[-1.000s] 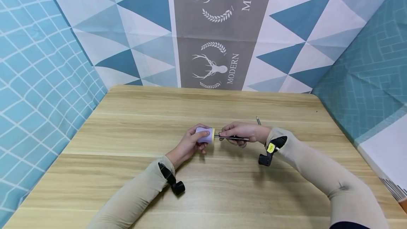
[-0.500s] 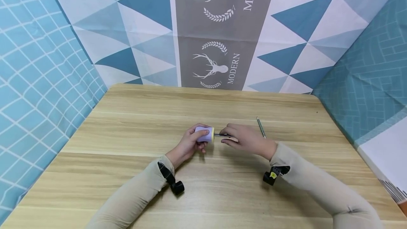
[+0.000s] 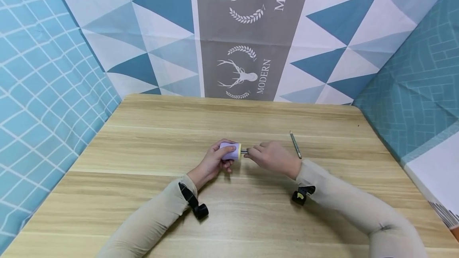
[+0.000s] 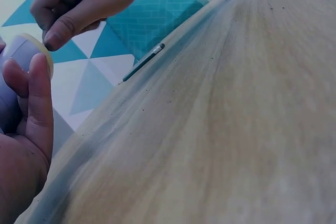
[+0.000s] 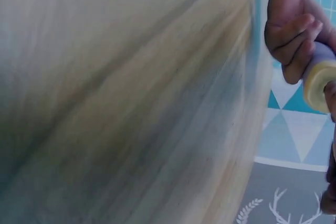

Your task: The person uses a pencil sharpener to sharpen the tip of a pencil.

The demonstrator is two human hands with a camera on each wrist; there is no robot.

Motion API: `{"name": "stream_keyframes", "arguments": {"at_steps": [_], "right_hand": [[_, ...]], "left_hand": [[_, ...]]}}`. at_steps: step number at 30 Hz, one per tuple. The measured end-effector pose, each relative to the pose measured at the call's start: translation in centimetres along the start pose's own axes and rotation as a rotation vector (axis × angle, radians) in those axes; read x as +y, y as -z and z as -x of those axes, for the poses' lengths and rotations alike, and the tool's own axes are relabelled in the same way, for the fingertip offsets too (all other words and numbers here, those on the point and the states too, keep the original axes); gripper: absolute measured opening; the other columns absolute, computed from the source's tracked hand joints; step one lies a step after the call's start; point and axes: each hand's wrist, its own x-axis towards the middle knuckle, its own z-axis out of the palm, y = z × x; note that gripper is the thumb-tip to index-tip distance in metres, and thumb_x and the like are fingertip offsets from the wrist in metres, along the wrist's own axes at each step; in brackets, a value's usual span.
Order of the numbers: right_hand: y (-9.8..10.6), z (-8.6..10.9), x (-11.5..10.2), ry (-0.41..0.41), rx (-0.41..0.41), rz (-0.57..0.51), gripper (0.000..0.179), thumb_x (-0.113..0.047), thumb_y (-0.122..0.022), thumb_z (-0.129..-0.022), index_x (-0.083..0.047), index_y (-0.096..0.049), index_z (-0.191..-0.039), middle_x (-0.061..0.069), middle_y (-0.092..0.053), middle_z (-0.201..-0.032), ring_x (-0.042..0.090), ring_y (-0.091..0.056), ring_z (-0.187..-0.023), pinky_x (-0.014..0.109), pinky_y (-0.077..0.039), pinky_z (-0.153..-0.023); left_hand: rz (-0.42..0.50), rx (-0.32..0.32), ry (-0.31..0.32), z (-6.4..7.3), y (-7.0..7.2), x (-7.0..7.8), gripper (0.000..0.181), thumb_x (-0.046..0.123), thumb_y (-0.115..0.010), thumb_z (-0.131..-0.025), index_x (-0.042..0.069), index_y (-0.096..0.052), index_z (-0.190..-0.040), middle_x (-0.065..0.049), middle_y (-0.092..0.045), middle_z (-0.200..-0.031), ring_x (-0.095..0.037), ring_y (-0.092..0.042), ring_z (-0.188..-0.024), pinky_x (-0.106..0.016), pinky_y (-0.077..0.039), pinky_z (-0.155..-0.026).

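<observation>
A small lilac cylinder with a yellow end (image 3: pixel 229 151) lies in my left hand (image 3: pixel 212 162), thumb over its side and fingers underneath. Its yellow end faces right, and a slim dark shiny rod (image 3: pixel 244 152) sticks out of it. My right hand (image 3: pixel 274 158) pinches this rod close to the yellow end, hiding most of its length. From the left wrist, the right thumb and fingertips appear right at the rim of the lilac cylinder (image 4: pixel 23 51). In the right wrist view the yellow end (image 5: pixel 317 88) shows a recessed middle, with a right fingertip at it.
A slim green pencil (image 3: pixel 295 144) lies on the wooden table (image 3: pixel 161 210), just beyond the right hand. Patterned cloth (image 3: pixel 236 31) hangs behind the table and at both sides. Something white (image 3: pixel 435 174) stands along the right edge.
My right hand first opened and turned over the rod, then curled its fingers and pinched it nearer the yellow end. The left hand and lilac cylinder have hardly moved.
</observation>
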Motion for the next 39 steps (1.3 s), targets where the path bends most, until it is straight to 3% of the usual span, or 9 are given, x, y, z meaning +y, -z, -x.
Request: {"name": "stream_keyframes", "arguments": {"at_steps": [4, 9, 13, 17, 22, 25, 28, 33, 39], "right_hand": [[0.5, -0.4, -0.2, -0.223, -0.137, -0.378, 0.016, -0.011, -0.065, -0.096, -0.010, -0.055, -0.084, -0.005, -0.056, -0.064, 0.003, -0.042, -0.049, 0.017, -0.038, -0.043], [1.3, -0.9, 0.1, -0.599, -0.314, -0.863, 0.024, -0.014, -0.059, -0.101, -0.012, -0.051, -0.078, -0.008, -0.043, -0.057, 0.003, -0.034, -0.047, 0.020, -0.031, -0.042], [1.2, -0.8, 0.6, -0.866, -0.423, -1.262, 0.032, -0.018, -0.054, -0.103, 0.006, -0.047, -0.084, -0.006, -0.036, -0.048, 0.006, -0.028, -0.038, 0.021, -0.023, -0.035], [0.9, -0.4, 1.1, -1.031, -0.489, -1.586, 0.033, -0.020, -0.048, -0.105, 0.013, -0.047, -0.097, -0.005, -0.038, -0.048, 0.005, -0.030, -0.037, 0.018, -0.022, -0.031], [0.8, -0.1, 1.3, -1.158, -0.539, -1.816, 0.023, -0.023, -0.043, -0.107, -0.005, -0.055, -0.099, -0.007, -0.036, -0.049, 0.001, -0.031, -0.037, 0.014, -0.022, -0.029], [0.6, -0.1, 1.6, -1.150, -0.569, -1.822, 0.024, -0.024, -0.041, -0.107, -0.005, -0.053, -0.102, -0.007, -0.036, -0.050, 0.000, -0.030, -0.038, 0.013, -0.022, -0.029], [0.5, -0.2, 2.0, -1.081, -0.602, -1.684, 0.029, -0.025, -0.042, -0.107, 0.001, -0.054, -0.107, -0.005, -0.038, -0.050, 0.003, -0.032, -0.039, 0.015, -0.026, -0.031], [1.3, -0.6, 2.4, -0.900, -0.628, -1.231, 0.038, -0.031, -0.045, -0.107, 0.003, -0.060, -0.112, 0.004, -0.057, -0.064, 0.013, -0.051, -0.049, 0.026, -0.046, -0.041], [2.7, -0.6, 0.8, -0.629, -0.402, -0.734, 0.026, -0.029, -0.060, -0.100, -0.008, -0.063, -0.115, 0.002, -0.064, -0.085, 0.015, -0.059, -0.068, 0.032, -0.054, -0.055]], "left_hand": [[0.000, -0.006, -0.002, 0.1, -0.1, 0.0, 0.014, 0.008, -0.059, -0.092, 0.016, -0.066, -0.100, -0.006, -0.057, -0.066, -0.008, -0.048, -0.043, -0.023, -0.051, -0.039], [-0.009, -0.027, -0.001, 0.1, -0.1, 0.1, 0.015, 0.008, -0.060, -0.090, 0.016, -0.067, -0.100, -0.007, -0.057, -0.069, -0.009, -0.049, -0.044, -0.023, -0.051, -0.039], [-0.013, -0.046, -0.009, 0.2, -0.1, 0.1, 0.016, 0.007, -0.061, -0.090, 0.017, -0.067, -0.101, -0.007, -0.056, -0.070, -0.009, -0.049, -0.045, -0.023, -0.051, -0.039], [-0.021, -0.063, -0.025, 0.2, -0.1, 0.0, 0.017, 0.007, -0.061, -0.089, 0.018, -0.067, -0.100, -0.006, -0.057, -0.068, -0.009, -0.049, -0.045, -0.023, -0.051, -0.039], [-0.047, -0.089, -0.049, 0.3, -0.1, 0.2, 0.018, 0.007, -0.061, -0.088, 0.018, -0.067, -0.101, -0.006, -0.058, -0.068, -0.009, -0.050, -0.045, -0.024, -0.052, -0.040], [-0.052, -0.082, -0.047, 0.2, 0.0, 0.2, 0.017, 0.007, -0.061, -0.089, 0.018, -0.067, -0.100, -0.006, -0.058, -0.068, -0.010, -0.050, -0.045, -0.024, -0.052, -0.040], [-0.051, -0.063, -0.039, 0.1, 0.0, 0.1, 0.017, 0.007, -0.061, -0.089, 0.020, -0.067, -0.099, -0.006, -0.058, -0.071, -0.010, -0.049, -0.046, -0.023, -0.052, -0.040], [-0.049, -0.062, -0.037, 0.0, 0.0, 0.2, 0.016, 0.008, -0.062, -0.090, 0.018, -0.067, -0.100, -0.007, -0.056, -0.074, -0.010, -0.047, -0.046, -0.023, -0.052, -0.041], [-0.028, -0.034, -0.027, -0.1, 0.0, 0.1, 0.015, 0.008, -0.061, -0.090, 0.016, -0.067, -0.101, -0.007, -0.057, -0.073, -0.010, -0.050, -0.046, -0.025, -0.053, -0.041]]}}
